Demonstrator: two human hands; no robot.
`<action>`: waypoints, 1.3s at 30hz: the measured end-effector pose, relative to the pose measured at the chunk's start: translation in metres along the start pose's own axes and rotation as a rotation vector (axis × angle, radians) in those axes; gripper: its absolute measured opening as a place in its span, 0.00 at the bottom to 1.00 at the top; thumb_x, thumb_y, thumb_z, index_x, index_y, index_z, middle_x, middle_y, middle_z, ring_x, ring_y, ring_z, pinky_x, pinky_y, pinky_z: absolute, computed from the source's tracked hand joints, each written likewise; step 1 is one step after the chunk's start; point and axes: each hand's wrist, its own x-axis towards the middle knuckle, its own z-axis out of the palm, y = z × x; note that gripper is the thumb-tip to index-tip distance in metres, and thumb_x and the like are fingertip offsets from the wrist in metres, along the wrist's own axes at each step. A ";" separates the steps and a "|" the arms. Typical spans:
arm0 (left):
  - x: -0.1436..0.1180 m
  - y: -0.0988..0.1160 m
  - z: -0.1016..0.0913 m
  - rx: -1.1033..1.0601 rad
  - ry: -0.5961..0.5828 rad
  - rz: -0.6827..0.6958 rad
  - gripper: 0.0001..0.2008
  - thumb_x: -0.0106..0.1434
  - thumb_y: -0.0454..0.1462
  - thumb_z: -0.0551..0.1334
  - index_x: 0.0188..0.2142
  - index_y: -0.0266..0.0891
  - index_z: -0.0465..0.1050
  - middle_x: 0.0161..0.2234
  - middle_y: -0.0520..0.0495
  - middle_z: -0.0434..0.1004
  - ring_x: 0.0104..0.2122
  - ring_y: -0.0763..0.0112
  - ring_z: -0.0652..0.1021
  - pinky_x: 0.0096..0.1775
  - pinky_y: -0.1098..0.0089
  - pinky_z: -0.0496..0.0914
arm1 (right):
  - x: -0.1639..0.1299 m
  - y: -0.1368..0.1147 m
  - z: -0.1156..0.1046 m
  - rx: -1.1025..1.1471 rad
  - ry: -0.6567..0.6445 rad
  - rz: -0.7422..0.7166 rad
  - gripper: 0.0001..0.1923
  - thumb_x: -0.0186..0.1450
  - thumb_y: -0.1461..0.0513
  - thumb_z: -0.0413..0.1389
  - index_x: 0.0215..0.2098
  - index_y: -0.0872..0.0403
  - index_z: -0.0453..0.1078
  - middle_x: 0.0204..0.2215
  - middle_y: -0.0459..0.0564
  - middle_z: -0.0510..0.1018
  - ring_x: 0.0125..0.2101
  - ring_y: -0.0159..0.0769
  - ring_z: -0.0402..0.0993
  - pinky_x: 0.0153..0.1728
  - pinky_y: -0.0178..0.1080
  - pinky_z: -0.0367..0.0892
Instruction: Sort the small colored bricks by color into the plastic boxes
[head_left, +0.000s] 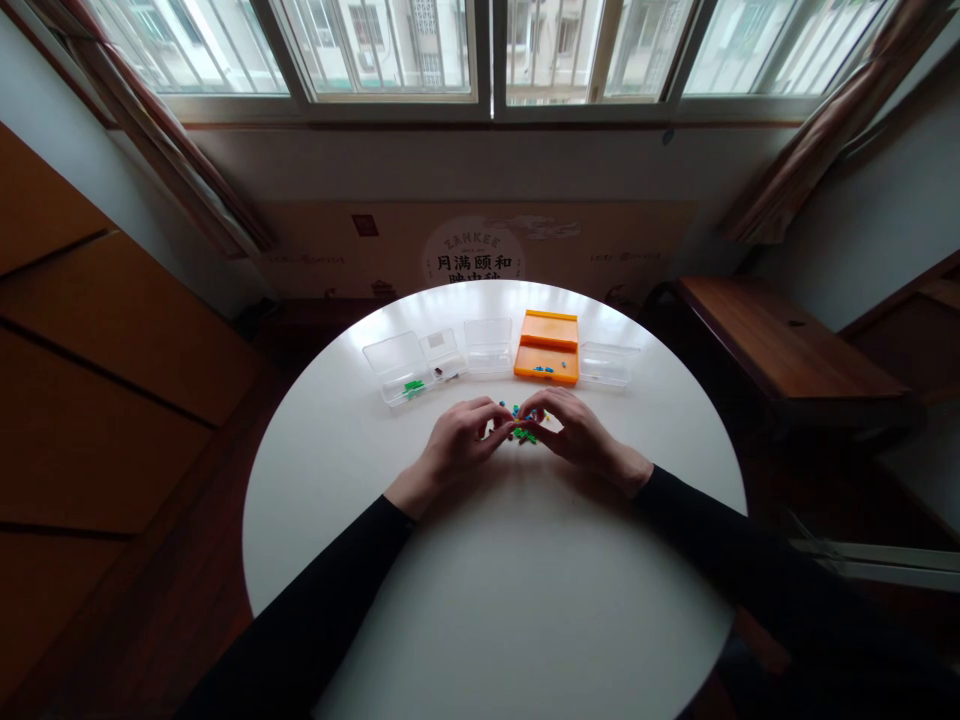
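My left hand (pixel 469 437) and my right hand (pixel 574 428) meet fingertip to fingertip over a pile of small coloured plastic pieces (pixel 525 436), mostly green and blue. Both are closed in a pinch. A tiny yellow spot shows where the fingertips come together; its kind is too small to make out, and which hand grips it cannot be told. Part of the pile is hidden behind the fingers. Just beyond stands an opened orange box (pixel 547 350) with a few blue pieces in it. A clear box (pixel 397 375) at the left has green pieces inside.
Further lidded clear boxes stand along the far side: one with dark and white bits (pixel 442 360), one behind the hands (pixel 488 350), and one right of the orange box (pixel 609 366). All rest on a round white table (pixel 517 590). A wooden bench (pixel 795 340) stands at the right.
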 end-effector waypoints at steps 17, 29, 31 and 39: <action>0.050 -0.045 -0.023 0.220 0.276 -0.207 0.09 0.74 0.42 0.68 0.42 0.42 0.86 0.38 0.48 0.85 0.28 0.70 0.75 0.33 0.67 0.68 | -0.002 0.006 -0.009 -0.142 0.036 0.023 0.08 0.74 0.67 0.61 0.47 0.47 0.74 0.41 0.50 0.84 0.41 0.45 0.80 0.46 0.46 0.74; 0.065 -0.055 -0.016 0.383 0.230 -0.176 0.11 0.76 0.40 0.65 0.40 0.43 0.88 0.38 0.45 0.84 0.33 0.64 0.79 0.36 0.64 0.69 | -0.004 0.017 -0.017 -0.190 0.057 0.087 0.11 0.71 0.69 0.59 0.49 0.48 0.74 0.38 0.49 0.83 0.36 0.42 0.78 0.43 0.45 0.72; 0.054 -0.048 -0.017 0.335 0.213 -0.109 0.12 0.77 0.40 0.64 0.41 0.42 0.87 0.38 0.46 0.83 0.32 0.66 0.78 0.37 0.65 0.69 | -0.005 0.018 -0.020 -0.191 0.037 0.108 0.12 0.69 0.70 0.59 0.47 0.48 0.75 0.38 0.48 0.83 0.36 0.41 0.78 0.43 0.44 0.71; 0.007 -0.030 -0.011 0.206 0.038 0.237 0.09 0.77 0.40 0.65 0.40 0.43 0.84 0.35 0.47 0.83 0.34 0.66 0.80 0.37 0.66 0.71 | -0.006 0.006 -0.029 -0.231 -0.042 0.212 0.07 0.65 0.67 0.64 0.41 0.50 0.75 0.39 0.49 0.81 0.37 0.41 0.75 0.40 0.41 0.67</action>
